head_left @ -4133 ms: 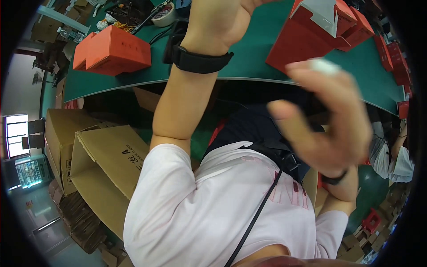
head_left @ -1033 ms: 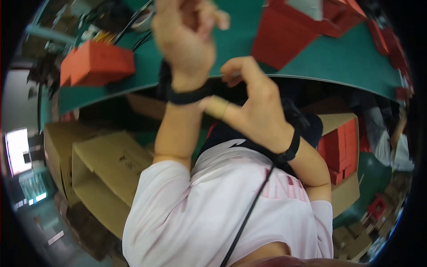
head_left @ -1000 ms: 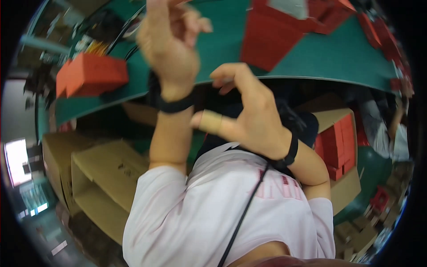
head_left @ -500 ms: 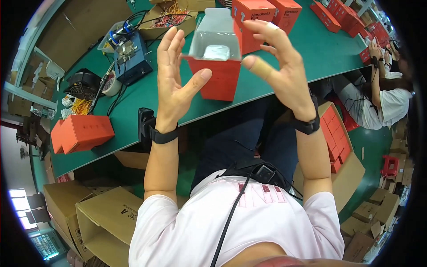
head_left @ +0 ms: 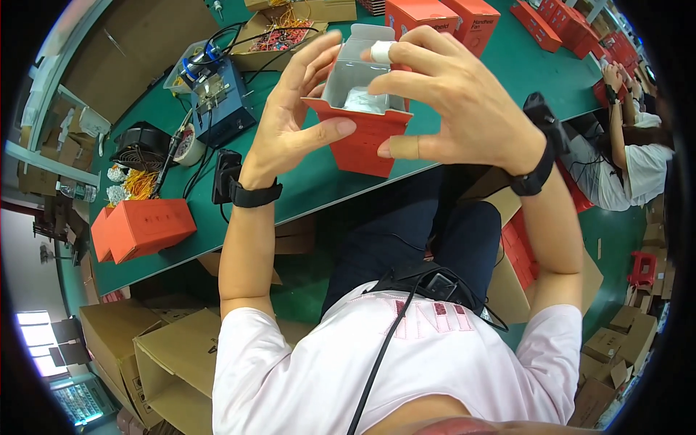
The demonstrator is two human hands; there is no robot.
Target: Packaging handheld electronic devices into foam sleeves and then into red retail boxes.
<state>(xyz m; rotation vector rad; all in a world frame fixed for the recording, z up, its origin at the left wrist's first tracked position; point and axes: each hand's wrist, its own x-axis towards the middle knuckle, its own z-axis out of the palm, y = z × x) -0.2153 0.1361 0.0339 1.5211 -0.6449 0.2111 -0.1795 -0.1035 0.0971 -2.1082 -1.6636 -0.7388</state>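
Observation:
A red carton (head_left: 362,145) stands at the table's near edge, its top open and its grey-white inner flap raised at the back. Down in the opening lies a white wrapped item (head_left: 360,100). My left hand (head_left: 293,119) grips the carton's left side, thumb on the front face and fingers up along the left edge. On the other side my right hand (head_left: 464,105) curves round the right edge; its thumb rests against the front, and its fingers reach over the opening and the raised flap. A white wrap covers one right fingertip and a tan strip the thumb.
Closed red cartons (head_left: 420,14) stand behind. On the left are a red carton (head_left: 152,226), a blue bench device (head_left: 225,101), a black fan (head_left: 138,145) and yellow wires (head_left: 136,185). Cardboard boxes (head_left: 181,362) sit below; a co-worker (head_left: 631,167) sits at right.
Both hands, spread apart beside the carton before, have closed in on it. The right hand has moved left over the opening, and the carton's side flaps have shifted.

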